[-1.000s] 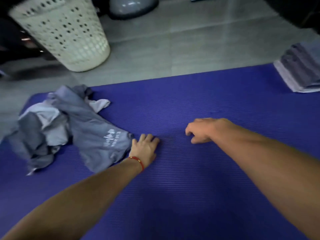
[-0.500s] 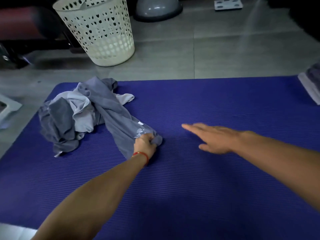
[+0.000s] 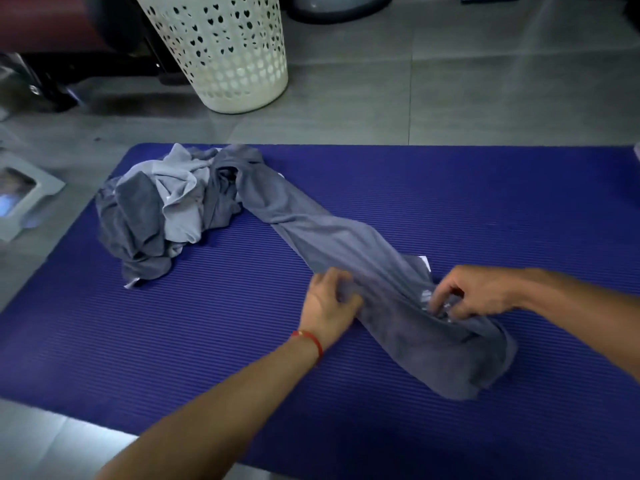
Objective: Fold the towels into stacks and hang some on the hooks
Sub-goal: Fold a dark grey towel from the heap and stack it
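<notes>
A grey towel (image 3: 332,237) lies stretched in a long twisted band across the blue mat (image 3: 173,341), from a heap of crumpled grey towels (image 3: 156,206) at the mat's back left down to the front right. My left hand (image 3: 327,301), with a red band on its wrist, grips the towel's left edge. My right hand (image 3: 471,292) pinches bunched cloth near a white printed patch on the same towel. The towel's free end lies in a lump to the lower right of both hands.
A white perforated laundry basket (image 3: 239,53) stands on the tiled floor behind the mat. A white frame (image 3: 24,195) lies on the floor at the left. Dark furniture fills the back left corner, and a grey rounded object (image 3: 339,8) sits at the top.
My left hand has dragged one grey towel out of the heap to the right across the mat. My right hand, flat and free before, now pinches that towel. The view shifted left.
</notes>
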Demonstrator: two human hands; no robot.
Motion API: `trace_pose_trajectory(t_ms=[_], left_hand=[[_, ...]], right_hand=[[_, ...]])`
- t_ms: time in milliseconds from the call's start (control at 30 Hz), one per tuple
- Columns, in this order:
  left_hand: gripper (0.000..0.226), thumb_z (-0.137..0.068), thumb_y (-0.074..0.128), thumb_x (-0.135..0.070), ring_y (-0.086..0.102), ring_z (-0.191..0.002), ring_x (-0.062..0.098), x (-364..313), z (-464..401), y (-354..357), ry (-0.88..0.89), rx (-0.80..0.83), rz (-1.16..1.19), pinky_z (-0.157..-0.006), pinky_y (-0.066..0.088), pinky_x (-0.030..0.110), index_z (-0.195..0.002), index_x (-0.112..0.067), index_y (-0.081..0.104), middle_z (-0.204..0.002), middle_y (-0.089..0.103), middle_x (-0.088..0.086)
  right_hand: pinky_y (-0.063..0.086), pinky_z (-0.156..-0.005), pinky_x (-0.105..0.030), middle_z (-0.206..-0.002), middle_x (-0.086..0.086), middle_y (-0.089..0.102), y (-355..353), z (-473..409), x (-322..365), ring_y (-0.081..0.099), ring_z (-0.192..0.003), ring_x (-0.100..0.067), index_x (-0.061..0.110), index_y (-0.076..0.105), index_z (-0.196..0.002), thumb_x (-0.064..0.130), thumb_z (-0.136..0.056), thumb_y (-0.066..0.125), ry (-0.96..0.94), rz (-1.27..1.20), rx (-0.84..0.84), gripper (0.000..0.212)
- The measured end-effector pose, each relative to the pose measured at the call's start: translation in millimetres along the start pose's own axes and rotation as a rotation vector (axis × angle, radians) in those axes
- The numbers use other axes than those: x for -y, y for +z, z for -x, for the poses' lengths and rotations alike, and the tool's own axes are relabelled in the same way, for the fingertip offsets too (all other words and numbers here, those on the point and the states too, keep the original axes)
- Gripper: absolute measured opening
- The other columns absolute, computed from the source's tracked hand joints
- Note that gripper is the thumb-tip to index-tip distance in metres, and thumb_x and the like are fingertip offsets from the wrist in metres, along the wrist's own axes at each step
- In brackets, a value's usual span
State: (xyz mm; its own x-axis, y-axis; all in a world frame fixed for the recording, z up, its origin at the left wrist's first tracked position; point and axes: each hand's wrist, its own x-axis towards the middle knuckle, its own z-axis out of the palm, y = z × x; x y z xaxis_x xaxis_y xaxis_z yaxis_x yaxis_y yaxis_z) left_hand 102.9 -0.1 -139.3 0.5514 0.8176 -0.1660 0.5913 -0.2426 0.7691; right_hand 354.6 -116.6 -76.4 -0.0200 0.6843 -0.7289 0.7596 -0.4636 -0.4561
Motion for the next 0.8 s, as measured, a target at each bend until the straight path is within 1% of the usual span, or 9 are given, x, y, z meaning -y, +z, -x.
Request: trace_pose_trajectory(t_ms=[100, 233, 300, 367, 433, 533, 600, 700, 800], left_hand=[[0.051, -0.092, 0.067, -0.037, 0.057, -0.087, 0.017, 16, -37, -6, -0.197, 0.029, -0.008, -0.077, 0.052, 0.023, -0.138, -0.033, 0.047, -0.125, 0.042, 0.009], [0.067, -0.092, 0.069, -0.037, 0.058, -0.109, 0.033, 22, -74, 14, -0.297, 0.012, -0.050, -0.096, 0.052, 0.037, -0.151, -0.032, 0.038, -0.138, 0.042, 0.017], [0.051, -0.090, 0.072, -0.026, 0.059, -0.110, 0.029, 23, -81, 27, -0.273, -0.045, -0.123, -0.093, 0.050, 0.033, -0.138, -0.022, 0.056, -0.135, 0.052, 0.015], [0.022, -0.088, 0.067, -0.016, 0.066, -0.099, 0.026, 16, -77, 34, -0.221, -0.102, -0.141, -0.084, 0.052, 0.031, -0.109, -0.020, 0.072, -0.114, 0.069, 0.011], [0.023, -0.083, 0.065, -0.013, 0.069, -0.092, 0.023, 3, -60, 40, -0.093, -0.075, -0.168, -0.081, 0.053, 0.027, -0.098, -0.026, 0.077, -0.098, 0.075, 0.005], [0.036, -0.079, 0.067, -0.004, 0.068, -0.085, 0.007, -27, -4, 50, 0.276, 0.077, -0.079, -0.078, 0.041, 0.002, -0.107, -0.024, 0.078, -0.098, 0.077, 0.001], [0.041, -0.081, 0.065, 0.001, 0.062, -0.078, -0.007, -45, 43, 56, 0.451, 0.327, 0.049, -0.077, 0.039, 0.002, -0.116, -0.018, 0.075, -0.096, 0.075, 0.003], [0.037, -0.089, 0.059, -0.003, 0.059, -0.081, -0.007, -48, 82, 54, 0.447, 0.608, 0.161, -0.084, 0.045, 0.011, -0.120, -0.017, 0.072, -0.098, 0.075, 0.005], [0.033, -0.080, 0.054, -0.013, 0.069, -0.086, 0.004, -20, 74, 40, 0.346, 0.333, 0.157, -0.084, 0.056, 0.026, -0.105, -0.019, 0.075, -0.098, 0.076, -0.005]], right_hand=[[0.053, -0.073, -0.016, -0.102, 0.020, 0.065, 3, 12, -3, 0.063, -0.093, -0.001, 0.043, 0.080, -0.096, 0.012, -0.088, 0.073, 0.089, 0.036, 0.211, 0.033], [0.055, -0.069, -0.021, -0.097, 0.018, 0.066, 26, 19, -10, 0.062, -0.084, -0.002, 0.031, 0.079, -0.102, 0.013, -0.090, 0.069, 0.223, 0.259, 0.378, 0.024], [0.056, -0.073, -0.021, -0.101, 0.015, 0.065, 29, 23, -19, 0.062, -0.085, -0.003, 0.036, 0.073, -0.103, 0.023, -0.094, 0.062, 0.234, 0.361, 0.218, 0.019], [0.057, -0.089, -0.032, -0.114, 0.013, 0.063, 23, 22, -30, 0.063, -0.099, -0.008, 0.044, 0.065, -0.108, 0.035, -0.096, 0.058, 0.188, 0.372, -0.020, 0.017], [0.051, -0.099, -0.035, -0.128, 0.015, 0.060, 18, 18, -32, 0.058, -0.109, -0.008, 0.046, 0.059, -0.125, 0.042, -0.098, 0.057, 0.107, 0.292, -0.186, 0.026], [0.044, -0.103, -0.032, -0.141, 0.013, 0.056, 16, 1, -15, 0.057, -0.120, -0.008, 0.044, 0.049, -0.143, 0.051, -0.100, 0.056, 0.015, 0.046, -0.350, 0.044], [0.041, -0.108, -0.035, -0.148, 0.008, 0.052, 16, -13, 3, 0.053, -0.131, -0.013, 0.050, 0.040, -0.148, 0.058, -0.097, 0.054, -0.015, -0.100, -0.345, 0.053], [0.039, -0.111, -0.035, -0.157, -0.001, 0.041, 23, -32, 21, 0.045, -0.140, -0.019, 0.045, 0.025, -0.157, 0.048, -0.095, 0.066, -0.012, -0.071, -0.194, 0.074], [0.041, -0.111, -0.032, -0.156, 0.003, 0.043, 31, -39, 21, 0.044, -0.141, -0.019, 0.029, 0.043, -0.152, 0.027, -0.095, 0.070, 0.031, 0.200, -0.131, 0.063]])
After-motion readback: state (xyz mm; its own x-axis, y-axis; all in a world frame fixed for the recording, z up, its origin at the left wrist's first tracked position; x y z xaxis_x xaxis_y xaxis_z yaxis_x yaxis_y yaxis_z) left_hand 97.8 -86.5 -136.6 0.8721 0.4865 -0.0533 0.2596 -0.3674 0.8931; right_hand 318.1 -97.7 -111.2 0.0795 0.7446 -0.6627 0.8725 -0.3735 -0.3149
